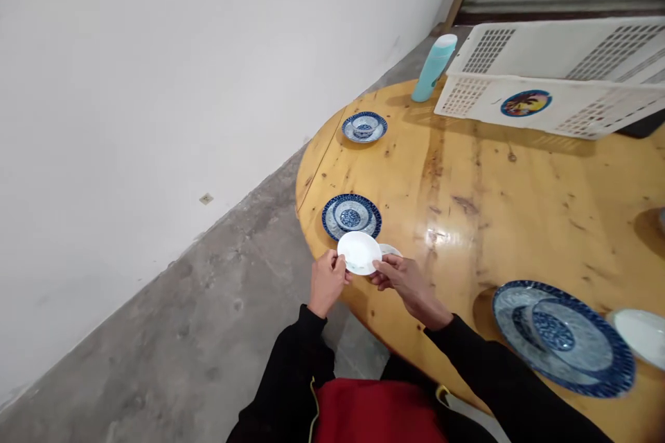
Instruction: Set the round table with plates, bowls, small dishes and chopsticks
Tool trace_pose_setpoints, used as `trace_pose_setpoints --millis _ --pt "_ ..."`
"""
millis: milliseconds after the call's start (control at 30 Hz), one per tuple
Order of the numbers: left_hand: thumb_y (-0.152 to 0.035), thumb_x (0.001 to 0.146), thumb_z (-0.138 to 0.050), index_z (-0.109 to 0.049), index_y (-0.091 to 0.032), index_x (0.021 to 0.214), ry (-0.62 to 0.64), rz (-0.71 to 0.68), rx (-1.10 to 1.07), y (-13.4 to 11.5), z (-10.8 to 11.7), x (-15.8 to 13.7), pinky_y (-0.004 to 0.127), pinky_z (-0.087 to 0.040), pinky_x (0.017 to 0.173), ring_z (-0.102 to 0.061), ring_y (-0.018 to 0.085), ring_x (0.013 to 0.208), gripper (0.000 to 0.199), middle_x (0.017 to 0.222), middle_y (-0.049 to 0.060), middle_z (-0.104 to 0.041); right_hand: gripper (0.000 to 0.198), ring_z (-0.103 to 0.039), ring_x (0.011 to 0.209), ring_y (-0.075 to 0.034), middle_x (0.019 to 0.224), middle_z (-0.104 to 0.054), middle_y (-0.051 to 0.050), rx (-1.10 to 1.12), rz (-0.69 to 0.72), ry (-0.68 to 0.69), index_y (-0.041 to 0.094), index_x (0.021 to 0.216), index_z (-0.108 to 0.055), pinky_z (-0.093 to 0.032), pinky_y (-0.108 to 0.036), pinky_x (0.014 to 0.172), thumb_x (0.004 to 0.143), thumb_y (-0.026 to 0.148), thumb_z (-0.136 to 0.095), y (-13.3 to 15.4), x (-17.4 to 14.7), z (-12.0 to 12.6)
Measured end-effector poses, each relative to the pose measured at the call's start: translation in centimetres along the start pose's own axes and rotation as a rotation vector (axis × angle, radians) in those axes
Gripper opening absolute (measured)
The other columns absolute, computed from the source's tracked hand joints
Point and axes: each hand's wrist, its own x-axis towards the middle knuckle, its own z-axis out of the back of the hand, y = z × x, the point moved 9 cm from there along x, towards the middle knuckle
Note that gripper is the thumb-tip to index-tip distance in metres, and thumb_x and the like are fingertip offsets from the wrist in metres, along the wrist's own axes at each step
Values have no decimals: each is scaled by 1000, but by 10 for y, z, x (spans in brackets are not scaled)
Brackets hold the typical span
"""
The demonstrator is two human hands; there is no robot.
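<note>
- I'm looking through the head camera at a white dish point(359, 249), hanging at the centre of the frame over the table point(499, 221) edge.
- My left grip point(328, 284) is pinching its left rim between thumb and fingers.
- My right grip point(408, 287) is pinching its lower right rim, so both are grasping the same dish.
- A pale dish point(391, 249) is peeking out just right of it; my right grip is partly blocking it, and I can't tell whether it's resting on the table.
- Just above, a blue-rimmed plate point(327, 213) is carrying a patterned bowl point(350, 213); the white dish is covering that plate's lower edge from my view.
- Higher up, a second plate point(383, 126) is sitting with a bowl on it, well apart.
- At lower right, a large plate point(618, 374) is bearing another bowl point(553, 329), and a white plate point(641, 336) is lying just beside it, cut by the frame.
- At upper right, a white basket point(564, 105) is blocking the table's far side, with a turquoise bottle point(433, 69) standing just left of it.
- A black sleeve point(478, 353) is crossing the table's near edge at lower right.
</note>
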Motion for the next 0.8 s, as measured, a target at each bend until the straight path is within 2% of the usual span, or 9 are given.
trace_pose_setpoints --millis 133,267,400,567,700,800 --pt "-31 96 -53 -53 -24 73 -15 -13 48 11 57 2 27 -53 57 -70 17 60 24 67 -1 -66 40 -64 54 -16 63 -70 -8 70 0 -41 18 67 -67 -53 -26 51 59 52 -84 -3 -8 -59" --pt "-29 95 -54 -59 -22 81 -39 -78 72 11 85 15 27 -53 62 -67 16 63 16 72 -1 -66 40 -63 53 -15 65 -71 -9 86 11 -89 17 67 -67 -53 -25 50 58 52 -84 6 2 -88" --pt "-27 95 -51 -56 -22 82 -53 -97 29 5 96 42 26 -54 63 -67 15 65 15 76 -1 -64 37 -64 53 -15 63 -69 -7 98 35 -92 17 70 -67 -53 -26 52 61 50 -82 22 27 -102" --pt "-22 95 -51 -56 -20 79 -50 -117 139 -17 106 94 25 -51 63 -68 14 61 17 72 -2 -64 29 -64 55 -16 61 -69 -6 154 32 -94 17 72 -66 -54 -25 52 67 42 -79 39 70 -112" --pt "-19 93 -54 -58 -19 78 -32 -98 156 -41 105 141 24 -53 62 -71 15 62 16 69 -2 -64 15 -64 53 -15 59 -67 -4 185 36 -114 17 70 -65 -52 -23 51 76 29 -72 61 105 -108" --pt "-17 92 -56 -58 -19 76 6 -84 111 -59 94 176 24 -56 60 -72 15 61 16 68 -3 -64 16 -62 50 -14 57 -66 -3 147 67 -117 18 67 -64 -51 -22 49 83 20 -66 85 133 -94"
